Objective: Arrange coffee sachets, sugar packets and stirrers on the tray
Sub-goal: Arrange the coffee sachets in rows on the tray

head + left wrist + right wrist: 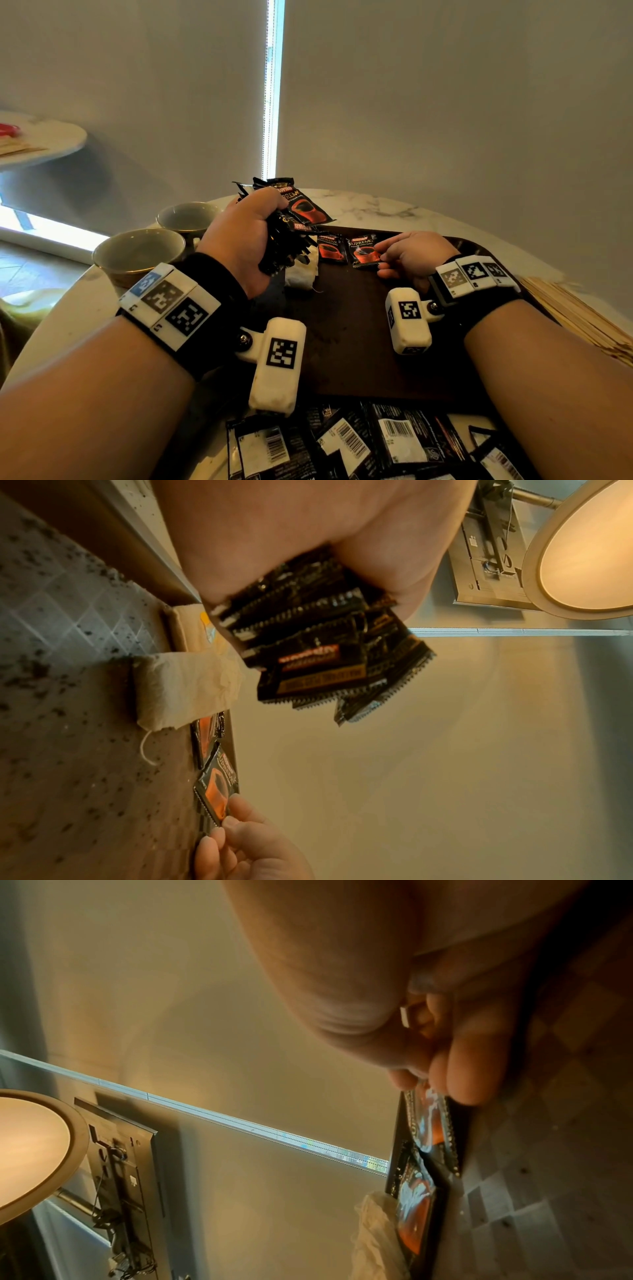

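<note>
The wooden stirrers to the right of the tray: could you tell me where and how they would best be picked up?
The wooden stirrers lie flat, bundled side by side just past the tray rim. Probably pinch across the bundle near mid-length, from above and the right, since the tray edge blocks the left.

I see black coffee sachets (305, 205) w/ red cup print & orange lettering; dark brown tray (346, 325); white marble table (373, 205) w/ grey veins; pale wood stirrers (579, 318); off-white cups (137, 250); b&w square-pattern wrist tags (186, 317).
</note>
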